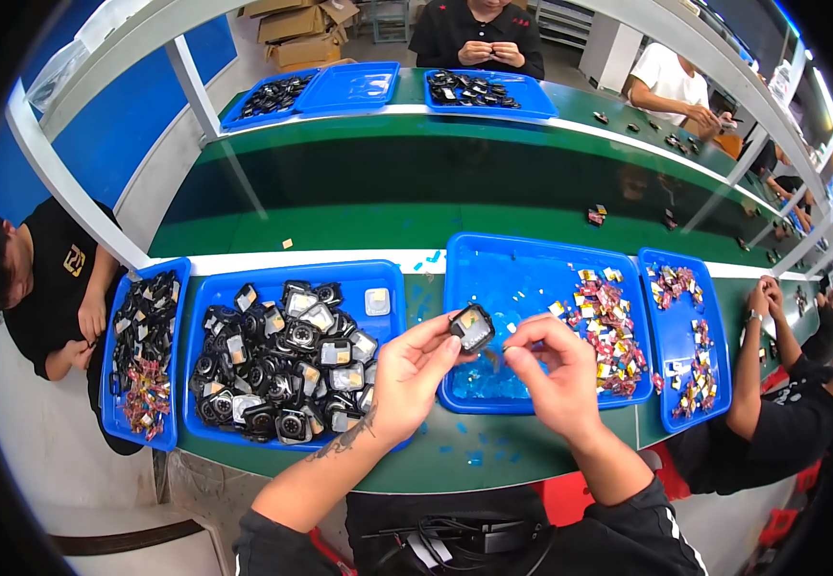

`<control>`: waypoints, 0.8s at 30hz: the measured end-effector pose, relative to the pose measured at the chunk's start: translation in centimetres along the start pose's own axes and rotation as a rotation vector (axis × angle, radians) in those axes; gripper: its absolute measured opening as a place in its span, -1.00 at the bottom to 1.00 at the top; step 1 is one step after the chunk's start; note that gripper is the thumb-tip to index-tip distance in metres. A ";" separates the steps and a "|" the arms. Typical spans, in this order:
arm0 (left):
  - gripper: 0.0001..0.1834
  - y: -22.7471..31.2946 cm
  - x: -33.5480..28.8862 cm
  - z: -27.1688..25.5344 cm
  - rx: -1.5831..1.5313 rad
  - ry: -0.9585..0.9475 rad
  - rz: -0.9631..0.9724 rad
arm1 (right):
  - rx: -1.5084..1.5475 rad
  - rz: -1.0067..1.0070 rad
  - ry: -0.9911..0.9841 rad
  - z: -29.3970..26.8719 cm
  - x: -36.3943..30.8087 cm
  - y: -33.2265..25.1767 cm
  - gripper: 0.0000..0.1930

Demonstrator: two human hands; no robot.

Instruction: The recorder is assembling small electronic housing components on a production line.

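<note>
1. Fingers [428, 334] of the left hand [407, 372] are pinching one black watch case [475, 327] by its side; the case is sitting above the near side of the middle tray [493, 406].
2. Right hand [559, 372] is curling narrow just beside the case; I cannot tell if its finger and thumb are holding a tiny bit; the step in hand seems to be picking at the case, and the next move is likely calling for a steady left hand and a small, careful pinch.
3. Four blue trays are lying in the near row, counting the middle one; the left tray [183, 293] is holding dark parts and pinkish bits; the big tray [375, 278] is holding a heap of watch cases [301, 336], too many to count; the middle tray is holding blue film scraps [493, 372] and small coloured parts [604, 317]; the right tray [668, 331] is holding more such parts, in two heaps.
4. Three blue trays are resting on the far bench [575, 104]; one person [488, 48] is sitting behind them, holding both hands close together.
</note>
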State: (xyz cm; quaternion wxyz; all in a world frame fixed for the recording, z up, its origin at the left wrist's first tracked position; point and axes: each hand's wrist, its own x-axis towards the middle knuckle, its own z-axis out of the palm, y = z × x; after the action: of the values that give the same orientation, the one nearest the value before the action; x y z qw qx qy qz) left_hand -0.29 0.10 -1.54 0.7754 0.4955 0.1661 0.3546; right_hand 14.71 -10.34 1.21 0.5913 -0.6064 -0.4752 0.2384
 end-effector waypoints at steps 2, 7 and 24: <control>-0.63 -0.1 -0.2 -0.1 0.028 -0.024 -0.002 | -0.039 -0.001 -0.015 0.3 0.3 -0.9 -0.90; -0.63 0.3 -0.4 0.2 0.061 -0.058 -0.021 | -0.304 -0.113 -0.024 1.2 1.0 -2.5 -0.89; -0.61 0.5 -0.9 0.0 0.076 -0.130 -0.041 | -0.402 -0.166 -0.032 1.4 1.2 -3.1 -0.91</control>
State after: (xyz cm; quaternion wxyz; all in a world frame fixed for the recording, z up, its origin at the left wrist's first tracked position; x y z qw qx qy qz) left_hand -1.06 -0.39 -1.13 0.7722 0.5430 0.1389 0.2993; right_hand 13.12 -9.05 4.20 0.4686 -0.6670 -0.5707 0.0989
